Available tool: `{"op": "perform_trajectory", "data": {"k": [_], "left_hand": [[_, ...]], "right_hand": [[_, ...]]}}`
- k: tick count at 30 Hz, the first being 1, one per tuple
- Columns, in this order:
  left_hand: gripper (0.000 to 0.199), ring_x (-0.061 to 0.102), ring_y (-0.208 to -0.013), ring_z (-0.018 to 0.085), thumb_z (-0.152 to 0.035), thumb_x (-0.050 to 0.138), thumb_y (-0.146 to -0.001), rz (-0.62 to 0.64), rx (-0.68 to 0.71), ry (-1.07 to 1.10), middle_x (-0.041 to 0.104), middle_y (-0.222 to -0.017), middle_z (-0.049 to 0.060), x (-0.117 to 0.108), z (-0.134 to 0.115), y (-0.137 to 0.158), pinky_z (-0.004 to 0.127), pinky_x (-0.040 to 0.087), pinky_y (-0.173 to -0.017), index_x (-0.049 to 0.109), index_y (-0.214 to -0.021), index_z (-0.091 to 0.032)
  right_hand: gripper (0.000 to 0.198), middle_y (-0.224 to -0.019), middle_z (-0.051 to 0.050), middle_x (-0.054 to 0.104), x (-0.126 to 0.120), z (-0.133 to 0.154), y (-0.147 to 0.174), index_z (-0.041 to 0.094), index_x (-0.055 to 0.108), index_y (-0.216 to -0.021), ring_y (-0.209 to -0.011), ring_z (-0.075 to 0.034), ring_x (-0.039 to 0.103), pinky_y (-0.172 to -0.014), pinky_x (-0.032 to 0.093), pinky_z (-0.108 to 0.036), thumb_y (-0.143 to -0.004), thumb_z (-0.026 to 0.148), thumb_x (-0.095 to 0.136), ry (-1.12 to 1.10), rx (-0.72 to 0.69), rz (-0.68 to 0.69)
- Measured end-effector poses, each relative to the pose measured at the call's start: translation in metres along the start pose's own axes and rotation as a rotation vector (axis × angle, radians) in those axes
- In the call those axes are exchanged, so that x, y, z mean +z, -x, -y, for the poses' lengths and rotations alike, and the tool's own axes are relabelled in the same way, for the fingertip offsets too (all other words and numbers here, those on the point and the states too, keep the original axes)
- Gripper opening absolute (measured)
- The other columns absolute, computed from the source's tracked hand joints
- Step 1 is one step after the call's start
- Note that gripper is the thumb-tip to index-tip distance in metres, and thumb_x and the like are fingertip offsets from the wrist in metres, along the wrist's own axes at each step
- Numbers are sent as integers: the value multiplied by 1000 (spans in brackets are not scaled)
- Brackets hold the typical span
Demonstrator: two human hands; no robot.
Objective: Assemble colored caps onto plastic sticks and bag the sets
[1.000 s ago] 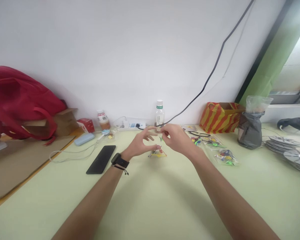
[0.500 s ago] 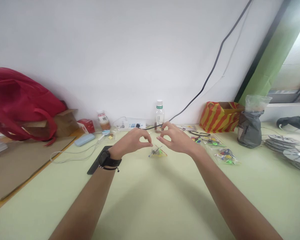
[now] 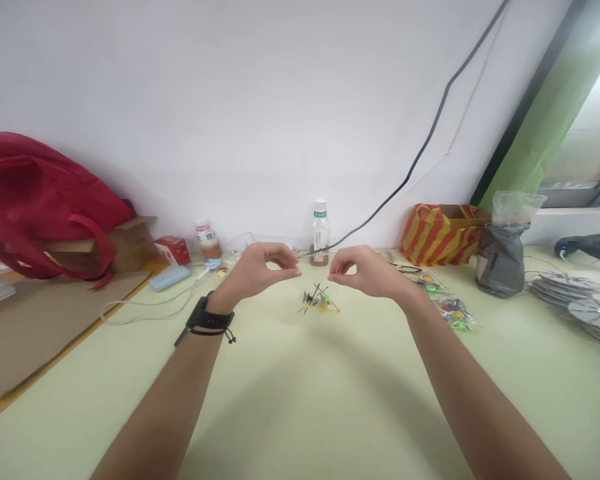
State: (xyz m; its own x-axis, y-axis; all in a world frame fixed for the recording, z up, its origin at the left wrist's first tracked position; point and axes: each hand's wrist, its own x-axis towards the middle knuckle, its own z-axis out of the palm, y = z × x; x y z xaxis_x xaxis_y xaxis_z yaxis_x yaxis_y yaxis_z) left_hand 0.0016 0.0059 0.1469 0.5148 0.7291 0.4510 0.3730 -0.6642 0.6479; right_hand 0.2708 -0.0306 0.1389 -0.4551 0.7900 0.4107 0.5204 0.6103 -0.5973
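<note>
My left hand (image 3: 261, 273) is curled with its thumb and fingertips drawn together. Facing it, my right hand (image 3: 364, 270) makes a similar pinch, a short gap away. Anything between either set of fingertips is too small or too clear to make out. Just below and between them is a small jumble of thin coloured sticks and pieces (image 3: 321, 300), with yellow, green, red and dark parts. Whether clear plastic wraps it I cannot tell. A dark watch-like band (image 3: 210, 319) and a cord bracelet circle my left wrist.
Behind my hands stands a clear bottle (image 3: 321, 233). Packets of coloured parts (image 3: 455, 313) lie to the right, near a striped bag (image 3: 443, 233), a grey bag (image 3: 500, 260) and stacked grey discs (image 3: 565, 283). A blue case (image 3: 170, 279), white cable and red backpack (image 3: 40, 207) are left.
My hands have drawn slightly apart, the right one moving rightward. The jumble of sticks between them looks more spread and sits a little farther right. My left forearm now covers more of the dark flat object.
</note>
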Motion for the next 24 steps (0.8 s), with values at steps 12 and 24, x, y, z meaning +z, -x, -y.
{"op": "perform_trajectory", "data": {"k": [12, 24], "left_hand": [[26, 73, -85, 24, -43, 80, -81, 234, -98, 209, 78, -89, 10, 14, 11, 2, 37, 61, -81, 80, -86, -18], [33, 73, -81, 21, -43, 83, -79, -70, -124, 381, 78, -87, 10, 33, 36, -3, 34, 60, -79, 76, -94, -15]], "right_hand": [[11, -89, -4, 71, -9, -1, 0, 20, 65, -88, -82, -19, 67, -80, 55, -35, -84, 29, 70, -243, -19, -69], [42, -98, -8, 77, 18, -41, -10, 19, 72, -107, -95, -23, 70, -91, 54, -40, -73, 40, 85, -661, 159, -148]]}}
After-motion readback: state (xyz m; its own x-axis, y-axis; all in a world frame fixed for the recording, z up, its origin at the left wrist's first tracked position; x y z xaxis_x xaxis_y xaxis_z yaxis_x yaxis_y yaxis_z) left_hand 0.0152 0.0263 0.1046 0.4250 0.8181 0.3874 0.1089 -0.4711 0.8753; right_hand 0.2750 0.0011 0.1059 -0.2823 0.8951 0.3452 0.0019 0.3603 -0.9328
